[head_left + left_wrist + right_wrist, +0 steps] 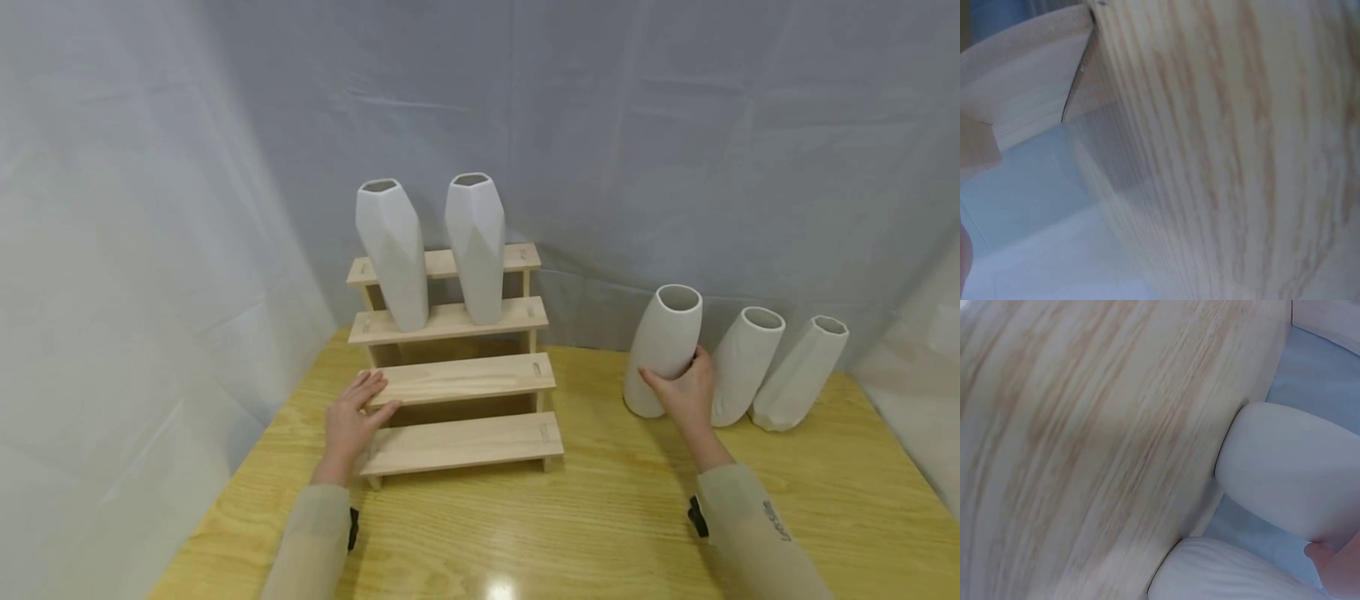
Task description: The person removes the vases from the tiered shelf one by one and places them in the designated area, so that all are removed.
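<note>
Fingers, right hand [692,402], clasped a vase [662,354] near the surface's [615,517] far edge; one bump risked toppling its neighbour [744,367]! Left hand [349,425], fingers apart, touched the rack [465,443].

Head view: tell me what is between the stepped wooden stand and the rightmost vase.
The head view shows the right hand, the smooth vase it holds, another white vase and bare tabletop between them.

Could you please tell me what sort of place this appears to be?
It looks like a small staged work area, perhaps a makeshift recording booth: pale sheeting hangs behind and on both sides of a wooden table, which bears a stepped rack and white vases.
</note>
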### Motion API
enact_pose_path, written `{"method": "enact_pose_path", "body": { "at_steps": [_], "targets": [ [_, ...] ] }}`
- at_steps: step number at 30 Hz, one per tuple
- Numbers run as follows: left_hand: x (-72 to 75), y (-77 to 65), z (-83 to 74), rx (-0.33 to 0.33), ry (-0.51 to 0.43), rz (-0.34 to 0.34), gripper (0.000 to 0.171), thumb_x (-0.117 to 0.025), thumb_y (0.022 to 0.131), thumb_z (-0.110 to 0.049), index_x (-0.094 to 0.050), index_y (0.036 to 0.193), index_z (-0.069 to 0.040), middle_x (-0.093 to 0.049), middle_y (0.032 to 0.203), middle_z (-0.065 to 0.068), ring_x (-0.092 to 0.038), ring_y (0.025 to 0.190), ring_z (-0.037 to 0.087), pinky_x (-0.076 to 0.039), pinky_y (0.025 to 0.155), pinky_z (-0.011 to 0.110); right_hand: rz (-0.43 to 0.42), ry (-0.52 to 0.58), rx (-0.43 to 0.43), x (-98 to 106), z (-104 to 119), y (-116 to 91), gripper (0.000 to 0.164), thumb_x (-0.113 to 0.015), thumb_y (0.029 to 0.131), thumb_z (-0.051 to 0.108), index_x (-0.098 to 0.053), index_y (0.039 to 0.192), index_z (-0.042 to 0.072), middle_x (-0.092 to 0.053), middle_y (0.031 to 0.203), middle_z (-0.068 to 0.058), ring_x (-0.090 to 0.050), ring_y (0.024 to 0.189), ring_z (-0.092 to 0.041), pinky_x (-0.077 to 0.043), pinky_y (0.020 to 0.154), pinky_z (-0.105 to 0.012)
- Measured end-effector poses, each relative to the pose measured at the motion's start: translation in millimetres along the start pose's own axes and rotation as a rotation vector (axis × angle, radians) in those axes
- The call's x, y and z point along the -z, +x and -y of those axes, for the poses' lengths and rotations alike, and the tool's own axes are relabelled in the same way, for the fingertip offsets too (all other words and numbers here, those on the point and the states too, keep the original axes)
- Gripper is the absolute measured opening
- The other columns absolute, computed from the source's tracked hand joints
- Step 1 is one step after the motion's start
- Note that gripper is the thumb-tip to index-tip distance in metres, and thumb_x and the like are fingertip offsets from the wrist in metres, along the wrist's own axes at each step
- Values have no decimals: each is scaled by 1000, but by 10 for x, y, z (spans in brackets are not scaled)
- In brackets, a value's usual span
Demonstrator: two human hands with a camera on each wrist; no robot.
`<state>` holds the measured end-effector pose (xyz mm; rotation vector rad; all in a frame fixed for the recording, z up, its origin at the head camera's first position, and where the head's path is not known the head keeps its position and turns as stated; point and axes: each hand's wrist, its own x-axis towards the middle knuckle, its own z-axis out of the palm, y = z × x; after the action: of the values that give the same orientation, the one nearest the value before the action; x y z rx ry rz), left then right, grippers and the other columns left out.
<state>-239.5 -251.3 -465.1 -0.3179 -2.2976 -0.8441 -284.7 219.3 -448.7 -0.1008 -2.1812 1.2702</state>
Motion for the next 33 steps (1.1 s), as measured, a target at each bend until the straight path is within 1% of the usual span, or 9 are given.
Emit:
{"method": "enact_pose_path", "body": {
  "at_steps": [6,10,14,18,25,29,33],
  "targets": [
    [-3,10,12,8,3,11,42,-78,66,-18,-66,102,0,-59,112,11,-48,112,28,-38,92,43,9,25,21,24,-5,4,76,-79,62,9,-37,121,-13,-45,114,-30,-43,105,-41,-35,89,-51],
    [6,15,11,11,-1,11,43,-78,65,-19,-65,101,0,-59,111,11,-48,112,29,-38,92,44,13,58,11,72,31,-17,73,-77,64,8,-37,121,-13,-44,117,-29,-41,109,-39,-33,93,-49],
    [13,15,10,25,1,16,43,-78,66,-21,-65,102,-1,-59,111,11,-48,112,29,-37,92,44,3,66,-4,145,118,-41,70,-76,67,10,-38,121,-12,-44,118,-29,-40,112,-40,-32,95,-48],
    [6,14,17,15,8,14,43,-78,66,-20,-65,101,-1,-59,111,11,-49,111,29,-38,92,43,-8,67,-21,219,203,-61,70,-76,66,10,-38,120,-13,-45,117,-29,-41,112,-39,-32,95,-47],
    [-2,11,25,24,4,16,43,-78,65,-21,-66,102,-2,-59,111,10,-48,112,27,-37,93,42,21,91,-54,320,370,-123,73,-75,69,8,-33,126,-12,-43,121,-28,-40,114,-37,-30,99,-43],
    [-1,9,24,23,3,21,42,-78,66,-19,-66,102,-2,-59,111,10,-48,112,27,-37,93,42,37,112,-52,363,484,-182,71,-73,71,7,-33,126,-11,-43,121,-27,-39,114,-36,-29,100,-41],
    [-4,8,30,27,-3,27,42,-77,66,-20,-65,102,-2,-59,112,10,-48,112,27,-37,94,41,47,139,-33,378,595,-234,68,-73,71,6,-35,126,-9,-45,120,-23,-41,114,-32,-31,100,-38]
  ]
}}
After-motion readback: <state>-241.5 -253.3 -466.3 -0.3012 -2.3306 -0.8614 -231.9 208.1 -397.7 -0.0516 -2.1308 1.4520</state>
